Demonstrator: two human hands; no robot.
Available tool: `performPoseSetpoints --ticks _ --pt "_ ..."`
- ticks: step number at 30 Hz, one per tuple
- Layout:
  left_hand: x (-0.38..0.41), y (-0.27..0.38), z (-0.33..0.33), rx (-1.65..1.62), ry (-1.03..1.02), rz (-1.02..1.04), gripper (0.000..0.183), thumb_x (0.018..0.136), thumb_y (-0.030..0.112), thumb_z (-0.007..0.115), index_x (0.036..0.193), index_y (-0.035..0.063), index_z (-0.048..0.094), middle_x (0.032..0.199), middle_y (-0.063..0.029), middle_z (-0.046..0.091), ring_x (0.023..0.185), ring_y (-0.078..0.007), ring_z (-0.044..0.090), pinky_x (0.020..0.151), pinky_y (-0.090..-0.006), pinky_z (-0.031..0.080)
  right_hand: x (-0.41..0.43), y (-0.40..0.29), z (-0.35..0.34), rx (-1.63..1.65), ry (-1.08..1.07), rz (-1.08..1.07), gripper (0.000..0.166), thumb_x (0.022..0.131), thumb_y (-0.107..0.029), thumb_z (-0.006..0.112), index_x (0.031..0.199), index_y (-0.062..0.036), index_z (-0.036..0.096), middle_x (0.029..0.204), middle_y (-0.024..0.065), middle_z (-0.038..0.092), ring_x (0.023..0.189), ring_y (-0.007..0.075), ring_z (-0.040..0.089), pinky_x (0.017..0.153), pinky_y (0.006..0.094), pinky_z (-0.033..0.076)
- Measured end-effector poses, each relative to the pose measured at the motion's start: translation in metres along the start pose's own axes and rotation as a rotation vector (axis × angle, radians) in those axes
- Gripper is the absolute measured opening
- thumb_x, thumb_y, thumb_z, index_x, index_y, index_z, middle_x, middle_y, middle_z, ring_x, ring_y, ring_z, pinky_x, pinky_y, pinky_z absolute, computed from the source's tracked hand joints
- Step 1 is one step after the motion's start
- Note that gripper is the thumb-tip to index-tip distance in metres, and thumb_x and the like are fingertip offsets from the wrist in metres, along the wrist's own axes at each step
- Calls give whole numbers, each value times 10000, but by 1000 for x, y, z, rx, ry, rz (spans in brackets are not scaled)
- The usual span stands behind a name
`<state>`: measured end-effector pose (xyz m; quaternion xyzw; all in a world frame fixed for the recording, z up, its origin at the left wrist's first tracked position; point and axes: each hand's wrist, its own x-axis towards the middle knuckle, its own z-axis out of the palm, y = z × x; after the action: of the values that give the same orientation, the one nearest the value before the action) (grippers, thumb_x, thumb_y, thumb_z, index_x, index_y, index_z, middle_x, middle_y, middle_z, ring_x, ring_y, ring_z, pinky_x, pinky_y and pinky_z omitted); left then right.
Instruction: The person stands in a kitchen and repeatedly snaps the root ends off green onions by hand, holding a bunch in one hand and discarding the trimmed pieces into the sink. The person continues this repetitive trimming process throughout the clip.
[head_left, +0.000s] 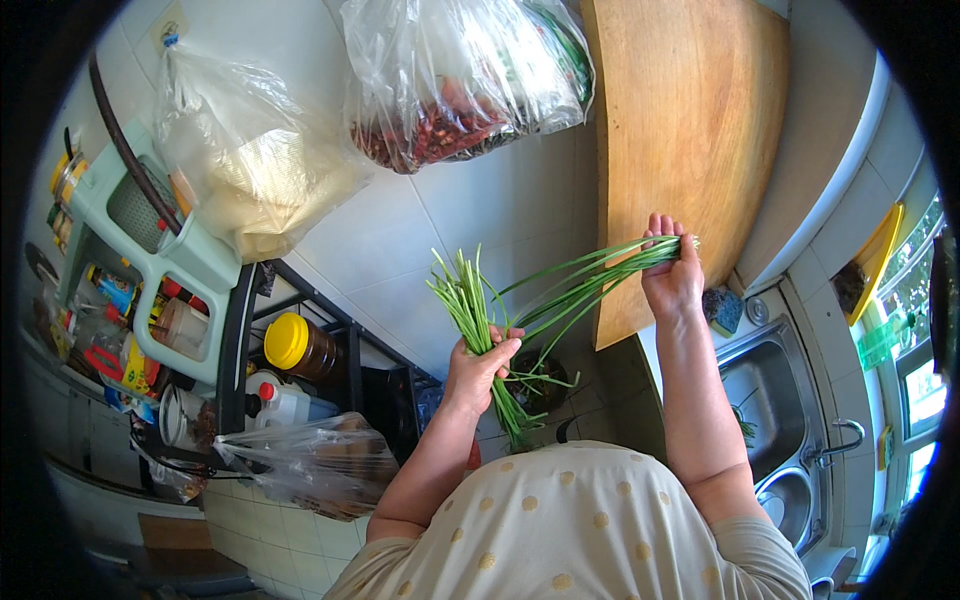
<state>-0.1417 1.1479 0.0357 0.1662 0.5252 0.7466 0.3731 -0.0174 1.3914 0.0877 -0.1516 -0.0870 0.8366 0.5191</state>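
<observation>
My left hand (476, 371) grips a bunch of thin green stalks, probably chives (463, 307), around its middle. The cut-looking pale ends point up and away, and limp green tips hang below the fist. Out to the right, my right hand (673, 281) is palm up, with a second, looser bundle of chives (600, 266) held by one end under the thumb. That bundle stretches leftward and droops towards the left hand, where a few strands cross the first bunch. Below them, a round container (551, 379) with dark contents is partly hidden by the strands.
A wooden board (686, 127) leans beyond my right hand. A steel sink (776, 397) and a sponge (722, 311) lie right. At left, a black rack (352, 330) holds a yellow-lidded jar (289, 341). Plastic bags (465, 82) hang ahead; another bag (322, 461) hangs beside my left forearm.
</observation>
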Motion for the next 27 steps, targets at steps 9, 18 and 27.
performPoseSetpoints --ticks 9,18,27 --pt "1 -7 0 -20 35 -3 194 752 -16 649 801 99 501 917 -98 589 534 -62 473 452 -194 385 -1 2 4 0 0 2 306 974 -299 278 971 -53 461 1079 110 582 1069 266 547 801 382 505" --pt "9 -12 -9 -220 190 47 204 745 -38 629 780 106 489 866 -71 590 532 -69 463 438 -213 366 -7 3 11 -11 30 -33 323 974 -295 272 1065 -35 441 1129 128 549 1071 267 543 820 371 505" --pt "-2 8 -70 19 191 18 192 747 -1 664 816 94 512 853 -92 623 512 -55 445 440 -195 345 29 -50 -17 49 -117 -144 343 972 -299 275 1122 -27 421 1168 128 520 1143 286 486 898 403 456"
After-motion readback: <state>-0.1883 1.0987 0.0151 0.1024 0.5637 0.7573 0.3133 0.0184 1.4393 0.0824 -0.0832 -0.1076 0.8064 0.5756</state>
